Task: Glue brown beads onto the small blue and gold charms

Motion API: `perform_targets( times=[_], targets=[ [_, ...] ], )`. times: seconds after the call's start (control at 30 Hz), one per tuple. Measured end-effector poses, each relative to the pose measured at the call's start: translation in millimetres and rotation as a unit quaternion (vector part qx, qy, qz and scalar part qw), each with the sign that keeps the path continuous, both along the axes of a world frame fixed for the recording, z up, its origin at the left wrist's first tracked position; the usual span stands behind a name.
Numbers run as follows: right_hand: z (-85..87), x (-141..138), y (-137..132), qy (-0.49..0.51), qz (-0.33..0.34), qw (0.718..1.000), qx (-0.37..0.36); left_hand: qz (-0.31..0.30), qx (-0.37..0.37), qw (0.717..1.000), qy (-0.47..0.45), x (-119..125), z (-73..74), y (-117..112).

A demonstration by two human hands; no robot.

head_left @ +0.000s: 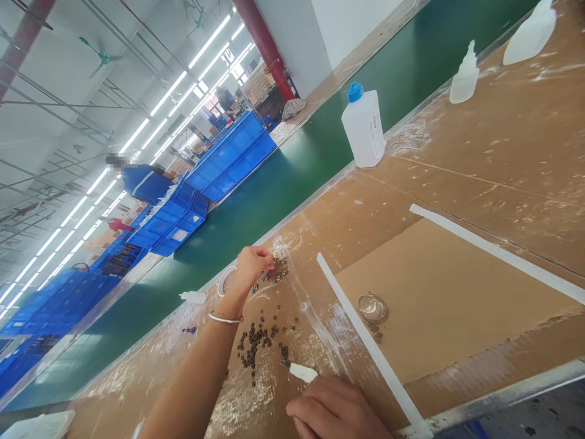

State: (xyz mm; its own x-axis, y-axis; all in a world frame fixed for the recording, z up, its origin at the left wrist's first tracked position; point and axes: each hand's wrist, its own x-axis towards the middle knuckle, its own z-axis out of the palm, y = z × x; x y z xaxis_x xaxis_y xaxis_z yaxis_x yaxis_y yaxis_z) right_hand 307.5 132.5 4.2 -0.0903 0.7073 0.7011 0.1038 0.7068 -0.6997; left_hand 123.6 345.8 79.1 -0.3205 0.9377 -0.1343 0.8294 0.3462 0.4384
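Note:
My left hand (253, 263), with a bangle on its wrist, is pinched closed over a small cluster of gold-and-blue parts (278, 275); its fingertips hide whatever they grip. Below it lies a scattered pile of small dark round pieces (256, 344). My right hand (338, 410) is at the bottom, fingers curled closed. Just beyond its knuckles, a small white tool with a dark pointed tip (302, 371) points toward the pile. I cannot tell whether the hand touches this tool.
Cardboard (439, 292) between white strips bears a round clear dish (372, 308). A blue-capped bottle (365, 131) and nozzle bottles (465, 76) stand behind. A small white bottle (194, 297) lies near the left. Past the green belt (292, 177) are blue crates (233, 158) and a person (144, 182).

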Motion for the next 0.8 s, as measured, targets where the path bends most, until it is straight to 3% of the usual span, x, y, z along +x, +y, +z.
perform_targets(
  times=[0.43,0.8],
  targets=[
    [1.3,3,0,0.002,0.016,1.000,-0.008,-0.007,-0.002,0.999,0.043,9,3.0,-2],
    [-1.7,1,1,-0.003,0.010,1.000,0.003,-0.026,0.015,0.990,0.137,23,2.8,-7]
  ],
)
